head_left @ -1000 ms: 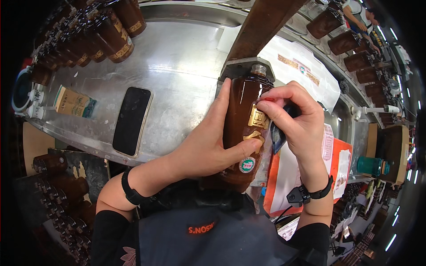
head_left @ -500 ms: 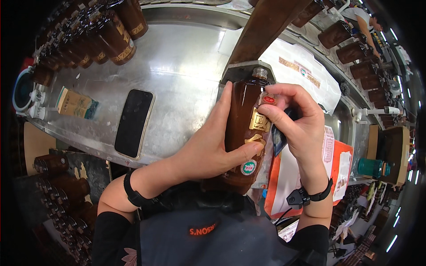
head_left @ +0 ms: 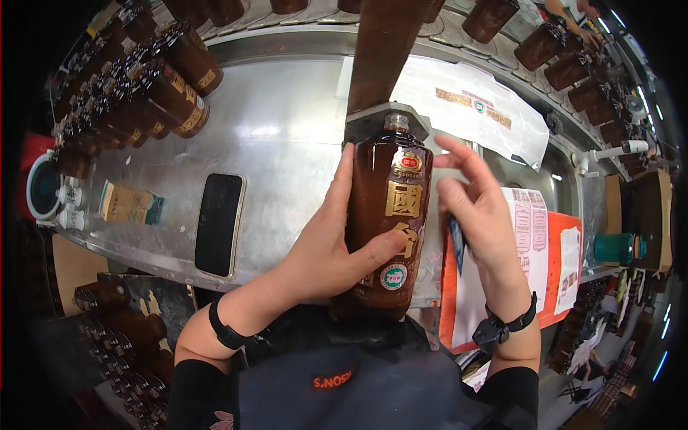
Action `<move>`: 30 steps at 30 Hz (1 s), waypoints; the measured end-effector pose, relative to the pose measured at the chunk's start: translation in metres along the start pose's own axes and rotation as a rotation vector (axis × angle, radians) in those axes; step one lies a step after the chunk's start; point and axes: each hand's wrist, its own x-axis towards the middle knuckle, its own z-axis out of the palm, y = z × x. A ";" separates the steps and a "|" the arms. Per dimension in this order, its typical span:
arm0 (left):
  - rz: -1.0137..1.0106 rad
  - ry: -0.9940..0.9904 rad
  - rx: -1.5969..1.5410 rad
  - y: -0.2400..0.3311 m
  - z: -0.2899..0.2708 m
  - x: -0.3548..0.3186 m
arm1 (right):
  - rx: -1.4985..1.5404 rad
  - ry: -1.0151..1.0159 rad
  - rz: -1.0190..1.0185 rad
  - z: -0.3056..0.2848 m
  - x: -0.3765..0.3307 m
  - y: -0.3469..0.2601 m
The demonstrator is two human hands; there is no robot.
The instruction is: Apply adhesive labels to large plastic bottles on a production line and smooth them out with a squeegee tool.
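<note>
While the bottle stands between both hands at the near edge of the bench, the findings read as follows.

Bench: a brushed steel worktop (head_left: 287,143) runs across the view; dark brown jars (head_left: 172,93) crowd its far left, more of them line the far right, and white label sheets (head_left: 487,107) lie at its right.

Bottle position: the tall brown glass bottle (head_left: 390,215) sits at centre, just in front of the person's body, its base toward the person and its neck pointing away.

Long axis: near vertical in the picture, running from the body outward.

Bottle appearance: glossy dark brown glass, gold characters down its face, a small red-and-gold emblem near the shoulder, a round green-and-white seal low down.

Left hand (head_left: 337,244): wrapped round the bottle's left flank, thumb pressed across the front; it bears the bottle and is the nearer hand.

Right hand (head_left: 480,215): just right of the bottle, fingers loosely spread, only the fingertips near the shoulder; contact cannot be confirmed. A thin dark blade-like tool (head_left: 456,244) is tucked against its palm.

Phone: a black phone (head_left: 219,223) lies flat, well left.

Packet: a small brown carton (head_left: 129,204) lies further left.
</note>
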 end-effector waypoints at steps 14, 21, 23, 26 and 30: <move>-0.003 0.110 -0.146 0.000 -0.002 0.013 | 0.075 0.012 -0.033 -0.004 0.001 0.008; -0.094 0.110 -0.120 0.002 0.002 0.014 | 0.335 0.087 -0.008 -0.028 0.020 -0.016; -0.097 0.113 -0.009 -0.001 0.002 0.015 | 0.255 0.142 -0.091 -0.018 0.018 -0.026; -0.047 0.129 -0.112 -0.002 0.007 0.016 | 0.280 -0.014 -0.101 -0.012 0.011 -0.034; -0.029 0.128 -0.117 0.000 0.009 0.018 | 0.111 -0.095 -0.066 -0.009 0.015 -0.046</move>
